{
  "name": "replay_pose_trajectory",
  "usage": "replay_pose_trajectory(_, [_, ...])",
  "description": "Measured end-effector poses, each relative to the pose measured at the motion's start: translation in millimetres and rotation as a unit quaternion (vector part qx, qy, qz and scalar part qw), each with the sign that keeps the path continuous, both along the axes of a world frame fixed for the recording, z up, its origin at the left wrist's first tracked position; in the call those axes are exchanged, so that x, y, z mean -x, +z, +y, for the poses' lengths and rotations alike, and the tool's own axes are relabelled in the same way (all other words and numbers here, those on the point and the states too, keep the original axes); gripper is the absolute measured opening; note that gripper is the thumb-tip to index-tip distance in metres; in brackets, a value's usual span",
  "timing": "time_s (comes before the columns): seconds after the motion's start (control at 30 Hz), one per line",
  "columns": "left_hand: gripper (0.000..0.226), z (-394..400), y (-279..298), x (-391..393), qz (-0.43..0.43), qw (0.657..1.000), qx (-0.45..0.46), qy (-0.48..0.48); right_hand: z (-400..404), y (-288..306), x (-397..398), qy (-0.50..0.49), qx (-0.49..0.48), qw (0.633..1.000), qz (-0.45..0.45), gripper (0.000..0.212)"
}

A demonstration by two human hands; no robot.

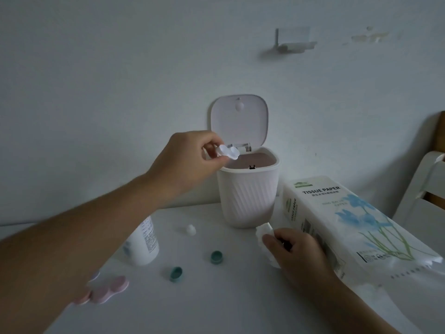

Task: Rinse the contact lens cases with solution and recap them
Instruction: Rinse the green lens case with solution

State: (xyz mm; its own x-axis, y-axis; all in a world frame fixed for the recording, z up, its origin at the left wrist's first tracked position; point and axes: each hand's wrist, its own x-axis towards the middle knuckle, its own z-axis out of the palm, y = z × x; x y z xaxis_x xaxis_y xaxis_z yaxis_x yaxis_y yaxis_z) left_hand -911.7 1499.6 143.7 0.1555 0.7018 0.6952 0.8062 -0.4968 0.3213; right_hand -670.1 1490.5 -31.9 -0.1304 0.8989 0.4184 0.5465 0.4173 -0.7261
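Observation:
My left hand [192, 160] pinches a white contact lens case [227, 151] and holds it tilted over the open mouth of a small white bin [248, 196]. My right hand [296, 251] rests on the table and grips a crumpled white tissue [263, 231]. Two teal caps [216, 257] [175, 273] lie loose on the table. A pink lens case [106, 291] with its caps on lies at the near left, partly behind my left forearm. The white solution bottle [144, 244] stands behind that forearm, and its small white cap [191, 229] lies beside it.
The bin's lid [239, 119] stands flipped up against the wall. A pack of tissue paper [349, 222] lies on the table to the right, touching my right hand. A white chair back [423, 186] stands at the far right edge.

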Motion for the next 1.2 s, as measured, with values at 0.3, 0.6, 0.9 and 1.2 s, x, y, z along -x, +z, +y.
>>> replay_pose_trajectory(0.3, [0.020, -89.3, -100.6, 43.6, -0.235, 0.962, 0.128, -0.060, -12.0, 19.9, 4.1, -0.036, 0.035, 0.997, 0.059, 0.028])
replay_pose_trajectory(0.6, [0.032, -106.5, -131.2, 45.0, -0.382, 0.876, 0.240, -0.172, -21.8, 71.7, 49.8, 0.142, 0.021, 0.990, 0.010, 0.058])
replay_pose_trajectory(0.9, [0.029, -104.7, -137.5, 48.7, -0.391, 0.862, 0.262, -0.190, -37.5, 41.6, 64.7, 0.292, 0.134, 0.929, 0.184, 0.031])
replay_pose_trajectory(1.2, [0.030, -103.9, -139.3, 50.9, -0.366, 0.869, 0.265, -0.203, -40.1, 42.5, 64.5, 0.358, 0.215, 0.877, 0.239, 0.056])
